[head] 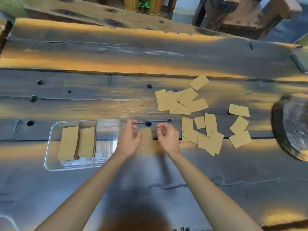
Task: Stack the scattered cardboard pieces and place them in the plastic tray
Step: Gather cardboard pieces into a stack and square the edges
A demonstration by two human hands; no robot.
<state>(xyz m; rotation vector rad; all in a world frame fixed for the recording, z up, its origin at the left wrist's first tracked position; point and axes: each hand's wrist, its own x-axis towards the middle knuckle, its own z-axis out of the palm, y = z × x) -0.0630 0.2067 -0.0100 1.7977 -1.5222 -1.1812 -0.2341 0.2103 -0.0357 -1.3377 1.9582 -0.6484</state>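
A small stack of cardboard pieces (147,141) lies on the dark wooden table between my hands. My left hand (129,139) sits at its left edge and my right hand (166,139) just off its right edge. Both have loosely curled fingers and grip nothing that I can see. Left of them stands the clear plastic tray (50,147), holding two cardboard stacks (69,144) side by side. Several scattered cardboard pieces lie to the right: an overlapping cluster (180,102) farther back, a nearer cluster (203,135), and a few loose ones (240,134).
A dark round slab (290,127) lies at the table's right edge. The tabletop has several round holes (148,123) and cracks. Two bamboo-coloured vases (131,4) and wooden furniture stand beyond the far edge.
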